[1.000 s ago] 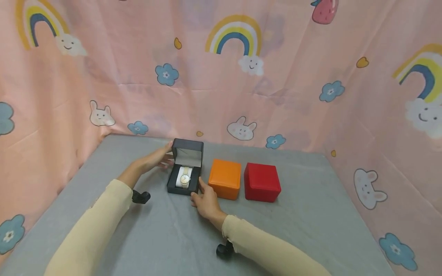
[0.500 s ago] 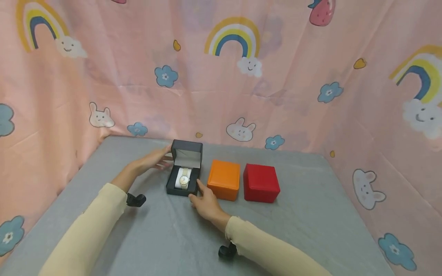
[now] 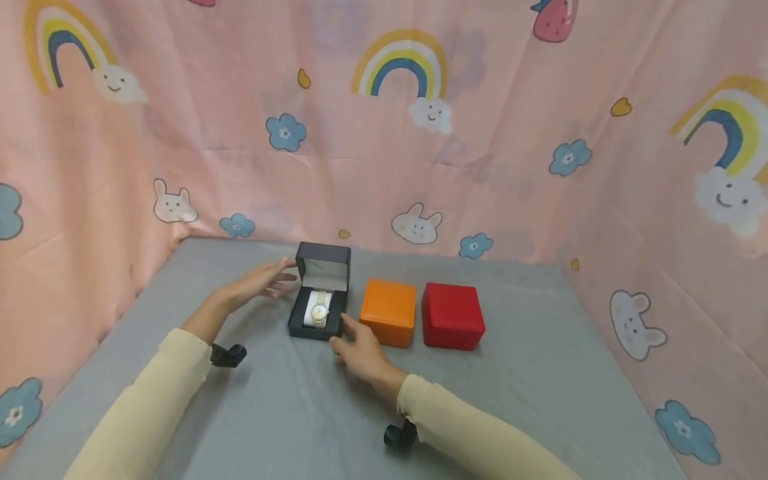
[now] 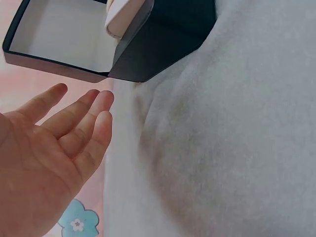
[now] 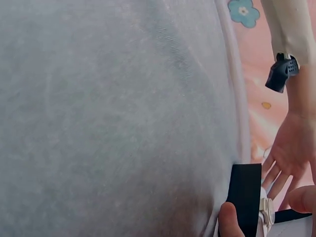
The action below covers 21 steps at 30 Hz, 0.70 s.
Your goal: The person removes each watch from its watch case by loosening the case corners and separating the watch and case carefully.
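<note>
One open black box [image 3: 315, 333] stands, in the head view, between the left hand [image 3: 255, 283] and the right hand [image 3: 365, 357], its lid [image 3: 324, 253] raised. Inside, a watch [image 3: 320, 312] encircles a white cushion [image 3: 310, 310]. The left hand is spread and holds nothing. Just beyond the right hand sits a closed orange box [image 3: 388, 307]; farther to its right, a closed red box [image 3: 453, 313]. In the left wrist view, the left hand's extended fingertips [image 4: 102, 123] lie just beside the lid, apart from it. In the right wrist view, two right-hand digits lie at the black box; whether they pinch it cannot be told.
</note>
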### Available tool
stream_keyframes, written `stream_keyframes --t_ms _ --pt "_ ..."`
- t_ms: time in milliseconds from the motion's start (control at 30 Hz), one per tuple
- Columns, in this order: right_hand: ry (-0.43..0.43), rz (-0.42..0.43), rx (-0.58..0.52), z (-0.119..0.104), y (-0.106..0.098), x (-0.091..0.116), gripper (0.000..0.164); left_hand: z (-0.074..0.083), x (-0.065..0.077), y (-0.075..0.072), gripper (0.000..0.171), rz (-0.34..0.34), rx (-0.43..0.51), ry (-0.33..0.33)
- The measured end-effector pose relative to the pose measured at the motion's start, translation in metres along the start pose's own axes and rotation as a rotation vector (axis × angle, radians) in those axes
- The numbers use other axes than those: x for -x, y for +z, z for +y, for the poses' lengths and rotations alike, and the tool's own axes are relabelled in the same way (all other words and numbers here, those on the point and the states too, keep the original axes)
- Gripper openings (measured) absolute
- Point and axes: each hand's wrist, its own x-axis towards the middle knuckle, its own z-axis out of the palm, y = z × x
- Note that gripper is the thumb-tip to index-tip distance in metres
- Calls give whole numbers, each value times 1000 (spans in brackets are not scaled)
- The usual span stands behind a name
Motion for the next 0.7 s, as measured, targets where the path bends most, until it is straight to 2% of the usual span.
stream_keyframes --t_ms 167,333,533,700 --pt "-10 -3 -15 1 -6 2 65 1 8 -6 71 4 -2 17" --pt "-38 0 -30 -3 -14 3 58 9 13 -9 72 26 -14 38" --pt "-78 -11 -65 -6 -23 14 47 10 21 -6 68 52 -15 43" --pt "-137 -12 -66 -1 -35 24 37 9 29 -1 66 71 5 82"
